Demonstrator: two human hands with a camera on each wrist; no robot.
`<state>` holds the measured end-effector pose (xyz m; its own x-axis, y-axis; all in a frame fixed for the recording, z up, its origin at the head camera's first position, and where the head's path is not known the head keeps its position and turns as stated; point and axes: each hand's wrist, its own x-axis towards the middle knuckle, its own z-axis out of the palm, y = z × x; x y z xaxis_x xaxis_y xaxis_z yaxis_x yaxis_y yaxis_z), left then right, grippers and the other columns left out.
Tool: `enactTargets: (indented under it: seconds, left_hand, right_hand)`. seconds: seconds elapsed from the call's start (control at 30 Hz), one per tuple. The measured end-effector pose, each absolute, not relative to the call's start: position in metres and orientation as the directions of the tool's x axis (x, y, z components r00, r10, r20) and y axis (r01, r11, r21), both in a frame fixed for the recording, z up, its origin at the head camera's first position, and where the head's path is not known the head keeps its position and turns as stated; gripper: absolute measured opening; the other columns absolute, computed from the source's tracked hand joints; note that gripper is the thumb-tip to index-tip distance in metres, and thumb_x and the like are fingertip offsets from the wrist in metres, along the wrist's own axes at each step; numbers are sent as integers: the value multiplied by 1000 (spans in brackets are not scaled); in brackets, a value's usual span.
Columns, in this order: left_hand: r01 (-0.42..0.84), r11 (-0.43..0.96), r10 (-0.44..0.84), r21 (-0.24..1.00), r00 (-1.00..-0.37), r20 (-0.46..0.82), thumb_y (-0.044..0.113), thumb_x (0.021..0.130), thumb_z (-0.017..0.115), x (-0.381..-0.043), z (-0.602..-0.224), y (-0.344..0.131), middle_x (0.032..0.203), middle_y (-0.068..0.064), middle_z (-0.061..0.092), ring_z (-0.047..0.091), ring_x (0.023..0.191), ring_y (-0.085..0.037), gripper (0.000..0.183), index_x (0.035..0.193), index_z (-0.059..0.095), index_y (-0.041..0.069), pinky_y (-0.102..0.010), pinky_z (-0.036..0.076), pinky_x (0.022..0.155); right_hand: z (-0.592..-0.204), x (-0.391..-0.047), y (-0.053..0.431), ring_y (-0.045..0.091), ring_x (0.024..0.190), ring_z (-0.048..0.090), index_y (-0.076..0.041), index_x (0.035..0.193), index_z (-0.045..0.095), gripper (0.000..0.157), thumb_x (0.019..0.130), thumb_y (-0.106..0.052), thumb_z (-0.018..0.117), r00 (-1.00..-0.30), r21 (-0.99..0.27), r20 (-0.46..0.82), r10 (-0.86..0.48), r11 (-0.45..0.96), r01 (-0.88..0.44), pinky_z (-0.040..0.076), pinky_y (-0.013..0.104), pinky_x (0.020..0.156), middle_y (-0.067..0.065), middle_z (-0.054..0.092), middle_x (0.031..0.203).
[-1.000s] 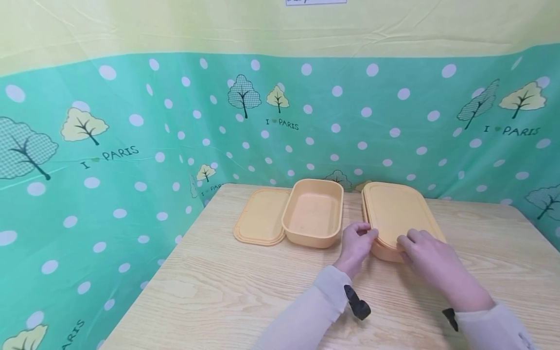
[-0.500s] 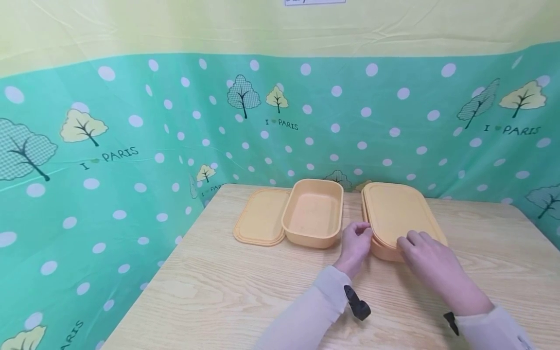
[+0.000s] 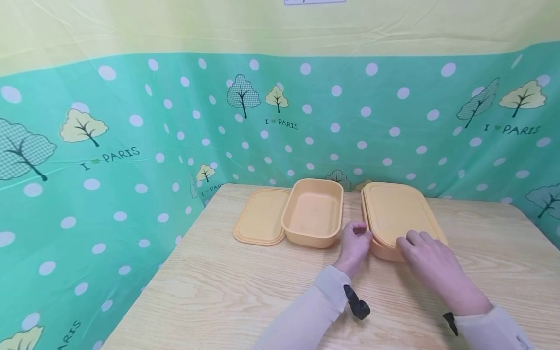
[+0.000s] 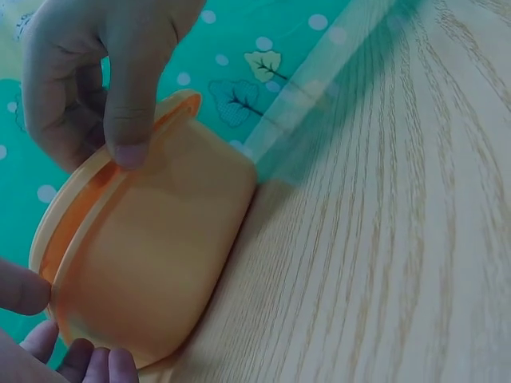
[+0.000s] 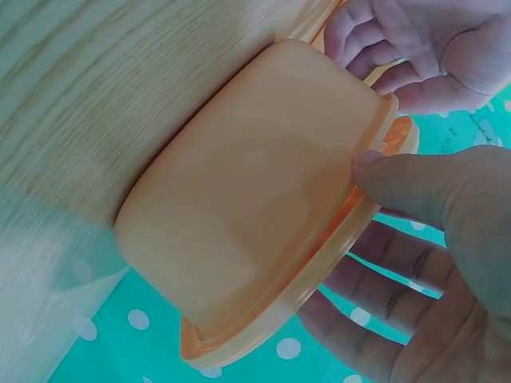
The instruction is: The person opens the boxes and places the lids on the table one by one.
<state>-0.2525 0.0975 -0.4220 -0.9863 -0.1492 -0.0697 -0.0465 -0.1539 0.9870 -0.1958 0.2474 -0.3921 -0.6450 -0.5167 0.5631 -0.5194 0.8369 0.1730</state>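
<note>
A tan rectangular food container [image 3: 387,253] stands on the right part of the table, with a matching lid [image 3: 401,214] lying over its top. In both wrist views a gap shows between the lid's edge [image 4: 60,211] and the container's rim [image 4: 84,227]. My left hand [image 3: 354,245] holds the near left corner, its fingertips against the rim and side. At the near edge my right hand [image 3: 430,255] grips the lid, thumb [image 5: 399,179] at the rim and fingers across the top. The lid hides the inside of the container.
An uncovered tan container [image 3: 314,211] stands left of my left hand. Beside it another tan lid [image 3: 262,216] lies flat on the wooden table [image 3: 218,291]. A green dotted curtain [image 3: 280,136] hangs close behind the table.
My left thumb has slid slightly from the lid's corner down toward the rim. The right hand and the containers stay almost where they were.
</note>
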Motion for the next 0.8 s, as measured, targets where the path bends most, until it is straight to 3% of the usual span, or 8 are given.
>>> enactTargets:
  seconds: [0.63,0.8]
  left_hand:
    - [-43,-164,-115,986,-991,-62,-9,80,63,-254,-425,96,94,-9,61,58,88,-20,23,103,61,-5,-36,52,81]
    - [-53,-174,-110,983,-991,-73,-9,81,63,-254,-425,96,93,-6,61,59,89,-20,23,103,61,-4,-36,52,82]
  right_hand:
    - [-392,-191,244,27,58,43,-5,80,55,18,70,4,67,-667,180,563,-488,860,-478,31,33,39,6,42,70]
    - [-391,-191,245,28,58,44,-4,85,56,25,68,6,71,-675,184,553,-489,862,-473,33,34,39,8,44,72]
